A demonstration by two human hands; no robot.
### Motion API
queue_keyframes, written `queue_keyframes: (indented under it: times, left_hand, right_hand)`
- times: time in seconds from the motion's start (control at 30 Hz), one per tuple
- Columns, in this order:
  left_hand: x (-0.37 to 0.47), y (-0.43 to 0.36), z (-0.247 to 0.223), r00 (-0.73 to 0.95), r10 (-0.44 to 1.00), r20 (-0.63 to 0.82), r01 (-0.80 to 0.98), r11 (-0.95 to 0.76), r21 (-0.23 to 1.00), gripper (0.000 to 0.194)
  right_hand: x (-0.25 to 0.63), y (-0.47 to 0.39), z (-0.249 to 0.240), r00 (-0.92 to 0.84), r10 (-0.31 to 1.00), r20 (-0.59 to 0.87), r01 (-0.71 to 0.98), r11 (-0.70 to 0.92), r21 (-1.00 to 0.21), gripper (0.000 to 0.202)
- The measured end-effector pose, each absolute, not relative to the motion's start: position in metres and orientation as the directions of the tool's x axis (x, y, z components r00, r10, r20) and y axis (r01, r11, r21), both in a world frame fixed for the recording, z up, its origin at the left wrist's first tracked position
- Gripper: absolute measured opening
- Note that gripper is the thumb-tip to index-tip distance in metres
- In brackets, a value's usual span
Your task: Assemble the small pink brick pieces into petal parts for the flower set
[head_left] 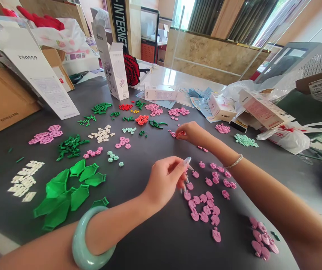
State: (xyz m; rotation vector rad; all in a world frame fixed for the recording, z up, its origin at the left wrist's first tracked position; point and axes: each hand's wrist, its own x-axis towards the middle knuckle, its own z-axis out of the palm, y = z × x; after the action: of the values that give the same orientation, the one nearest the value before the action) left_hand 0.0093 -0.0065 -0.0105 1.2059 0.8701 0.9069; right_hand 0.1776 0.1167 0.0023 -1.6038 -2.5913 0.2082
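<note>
My left hand point(168, 180) is in the middle, above the dark table, its thumb and fingers pressed together; whatever it may hold is hidden. Round pink pieces point(204, 208) lie just below and to its right. Farther back, my right hand point(188, 134) reaches down with bent fingertips at a small group of pink pieces point(172, 133); I cannot make out what is between them. Small pink assembled pieces point(215, 176) lie between my two forearms. Large green leaf-shaped pieces point(79, 197) are left of my left hand.
Sorted piles of small parts cover the table point(138, 240), among them white pieces point(26, 178), dark green pieces point(70, 146) and mint pieces point(245, 140). A tall white box point(117, 73) stands at the back. Boxes and plastic bags point(287, 138) crowd the right; a cardboard box point(6, 93) is left.
</note>
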Motion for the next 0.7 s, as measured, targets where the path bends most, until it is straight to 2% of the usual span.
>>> queue_keyframes:
  times: [0.23,0.4,0.53,0.7]
  left_hand:
    - [0.008,-0.006,-0.01,0.391,0.92,-0.009,-0.024,0.02,1.0,0.018]
    - [0.007,-0.007,-0.009,0.346,0.936,0.057,-0.041,-0.046,0.998,0.015]
    - [0.007,-0.007,-0.008,0.347,0.935,0.073,-0.052,-0.058,0.997,0.012]
    - [0.006,-0.007,-0.009,0.349,0.934,0.07,0.001,-0.075,0.997,0.016]
  right_hand:
    - [0.173,0.109,0.002,-0.463,0.884,-0.063,0.886,0.458,-0.07,0.018]
    - [0.169,0.097,0.0,-0.455,0.888,-0.065,0.89,0.453,-0.045,0.015]
    - [0.167,0.082,0.0,-0.427,0.904,0.001,0.902,0.426,-0.077,0.014]
    - [0.166,0.063,-0.002,-0.373,0.928,0.025,0.907,0.37,-0.203,0.014]
